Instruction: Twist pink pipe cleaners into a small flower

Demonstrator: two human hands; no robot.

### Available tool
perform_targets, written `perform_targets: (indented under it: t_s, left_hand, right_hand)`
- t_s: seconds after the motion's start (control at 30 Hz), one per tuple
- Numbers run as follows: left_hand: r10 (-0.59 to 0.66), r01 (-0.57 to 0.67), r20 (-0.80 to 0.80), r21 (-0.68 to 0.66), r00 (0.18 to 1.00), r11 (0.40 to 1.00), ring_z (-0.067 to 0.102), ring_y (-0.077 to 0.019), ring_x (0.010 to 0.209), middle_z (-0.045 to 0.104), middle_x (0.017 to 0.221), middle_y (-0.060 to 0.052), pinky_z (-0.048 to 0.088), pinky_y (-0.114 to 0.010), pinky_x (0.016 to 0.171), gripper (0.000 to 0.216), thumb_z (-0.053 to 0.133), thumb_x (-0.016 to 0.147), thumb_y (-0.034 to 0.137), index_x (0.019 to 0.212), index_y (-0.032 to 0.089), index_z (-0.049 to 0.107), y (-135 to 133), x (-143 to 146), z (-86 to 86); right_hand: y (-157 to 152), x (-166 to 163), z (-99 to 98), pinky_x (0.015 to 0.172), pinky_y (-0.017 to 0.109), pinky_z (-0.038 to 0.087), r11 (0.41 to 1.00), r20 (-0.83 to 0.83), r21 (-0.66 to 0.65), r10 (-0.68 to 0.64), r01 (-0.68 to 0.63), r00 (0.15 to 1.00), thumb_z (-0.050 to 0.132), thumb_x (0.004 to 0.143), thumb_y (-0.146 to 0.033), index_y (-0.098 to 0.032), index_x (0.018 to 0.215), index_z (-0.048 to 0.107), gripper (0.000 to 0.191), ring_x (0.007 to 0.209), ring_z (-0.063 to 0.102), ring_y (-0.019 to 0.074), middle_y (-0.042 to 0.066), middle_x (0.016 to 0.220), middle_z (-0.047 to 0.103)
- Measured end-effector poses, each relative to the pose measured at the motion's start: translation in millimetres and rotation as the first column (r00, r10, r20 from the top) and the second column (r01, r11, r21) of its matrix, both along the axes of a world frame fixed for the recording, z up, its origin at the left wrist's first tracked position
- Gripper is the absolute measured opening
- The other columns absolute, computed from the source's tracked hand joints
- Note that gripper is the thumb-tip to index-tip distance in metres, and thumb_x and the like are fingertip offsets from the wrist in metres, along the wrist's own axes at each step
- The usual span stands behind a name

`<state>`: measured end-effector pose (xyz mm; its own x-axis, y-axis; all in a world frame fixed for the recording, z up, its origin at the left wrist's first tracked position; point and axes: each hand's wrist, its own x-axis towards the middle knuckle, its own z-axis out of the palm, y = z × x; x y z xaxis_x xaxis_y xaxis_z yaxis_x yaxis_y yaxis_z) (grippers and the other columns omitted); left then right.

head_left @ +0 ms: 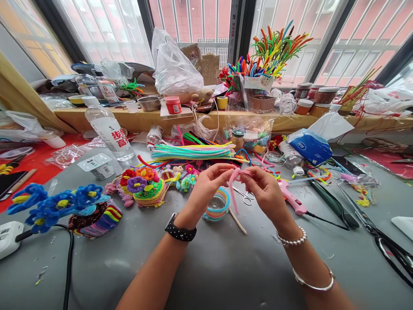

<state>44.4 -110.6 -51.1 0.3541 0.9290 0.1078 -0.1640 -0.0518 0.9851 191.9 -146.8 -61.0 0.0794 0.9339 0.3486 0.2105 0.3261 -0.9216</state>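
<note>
at the far left, four blue flowers (63, 203) are seen beside one striped pot (101, 218). one plastic cup (102, 170) and one clear bottle (106, 129) are set behind, on the grey table (109, 275). next, one bundle of fuzzy sticks (193, 151) is laid. by the left hand (209, 183) and the right hand (266, 189), one pink strip (232, 189) is pinched, fingertips pressed together on it, its end hung between them. one round bowl (209, 215) and one pair of small scissors (248, 199) are placed below. rightward, one pink glue gun (293, 199) and one pair of large scissors (371, 228) are laid.
</note>
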Motion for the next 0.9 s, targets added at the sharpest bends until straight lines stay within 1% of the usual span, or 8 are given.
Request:
perform_targets:
  t_s: [0.07,0.17,0.3,0.4,0.5,0.6,0.77,0.9]
  left_hand:
    - [-0.068,0.07,0.044,-0.041,0.997,0.997,0.061,-0.0152,0.081,0.068,0.091,-0.005,0.046,-0.023,0.069,0.028,0.067,0.069,0.031,0.094,0.018,0.066,-0.2,-0.3,0.0]
    - [-0.115,0.115,0.027,-0.026,0.993,0.993,0.062,-0.0153,0.08,0.069,0.089,-0.005,0.047,-0.024,0.071,0.026,0.068,0.069,0.027,0.094,0.019,0.067,-0.7,-0.1,0.0]
    - [-0.049,0.049,0.013,0.039,0.999,0.998,0.062,-0.0153,0.073,0.069,0.078,-0.004,0.048,-0.024,0.066,0.016,0.07,0.065,0.027,0.078,0.017,0.069,-0.9,1.0,-0.1]
    - [0.028,-0.03,0.048,0.029,0.998,0.999,0.06,-0.0135,0.066,0.067,0.068,-0.001,0.047,-0.024,0.063,0.016,0.073,0.061,0.028,0.069,0.016,0.066,-2.1,2.6,0.5]
    - [0.067,-0.065,0.09,-0.016,0.994,0.998,0.058,-0.0119,0.062,0.064,0.064,0.001,0.047,-0.024,0.062,0.017,0.074,0.058,0.027,0.065,0.015,0.064,-4.2,4.2,1.2]
    - [0.068,-0.058,0.126,-0.085,0.99,0.995,0.057,-0.0099,0.061,0.063,0.064,0.001,0.046,-0.023,0.063,0.017,0.074,0.059,0.027,0.064,0.015,0.063,-5.3,4.8,1.3]
    - [0.016,0.049,0.248,-0.252,0.969,0.967,0.055,-0.0061,0.057,0.06,0.06,0.004,0.046,-0.018,0.059,0.021,0.075,0.057,0.026,0.059,0.014,0.057,-3.2,4.1,-0.2]
    - [0.017,0.081,0.266,-0.351,0.964,0.933,0.055,-0.0045,0.055,0.059,0.061,0.004,0.045,-0.016,0.056,0.022,0.076,0.055,0.025,0.064,0.014,0.059,-0.7,3.8,-3.8]
  right_hand:
    - [-0.7,-0.2,0.8,0.049,0.022,0.04,0.999,-0.01,-0.014,0.032,-0.032,0.999,0.056,0.08,-0.036,-0.019,0.079,0.059,0.018,0.054,0.046,0.0096,-0.001,0.066,0.053]
    - [-1.1,0.3,0.9,0.049,0.022,0.04,0.997,-0.012,-0.033,0.067,-0.068,0.998,0.055,0.08,-0.035,-0.019,0.079,0.06,0.017,0.055,0.047,0.0099,-0.001,0.065,0.053]
    - [-1.6,-0.2,0.7,0.049,0.022,0.042,0.996,0.017,-0.038,0.076,-0.076,0.997,0.055,0.08,-0.035,-0.018,0.078,0.06,0.017,0.056,0.05,0.0109,0.0,0.066,0.056]
    - [-2.4,-2.4,1.6,0.046,0.022,0.04,0.997,0.027,-0.051,0.059,-0.058,0.998,0.055,0.08,-0.036,-0.018,0.078,0.061,0.019,0.054,0.049,0.0105,0.0,0.065,0.055]
    - [-3.2,-4.1,2.8,0.043,0.02,0.037,0.997,0.027,-0.065,0.05,-0.048,0.998,0.055,0.08,-0.038,-0.019,0.078,0.061,0.02,0.053,0.046,0.0099,-0.001,0.063,0.054]
    - [-3.4,-3.7,3.2,0.044,0.02,0.036,0.997,0.023,-0.052,0.057,-0.056,0.998,0.055,0.08,-0.037,-0.019,0.077,0.06,0.019,0.052,0.045,0.0094,-0.001,0.064,0.054]
    - [-2.5,-1.6,2.9,0.048,0.022,0.038,0.992,-0.021,-0.027,0.124,-0.125,0.992,0.055,0.08,-0.034,-0.019,0.081,0.06,0.016,0.054,0.048,0.0099,0.0,0.069,0.056]
    - [-2.1,-2.1,2.4,0.047,0.022,0.037,0.984,-0.066,-0.018,0.176,-0.177,0.982,0.054,0.08,-0.034,-0.019,0.079,0.059,0.015,0.053,0.045,0.0095,-0.002,0.065,0.052]
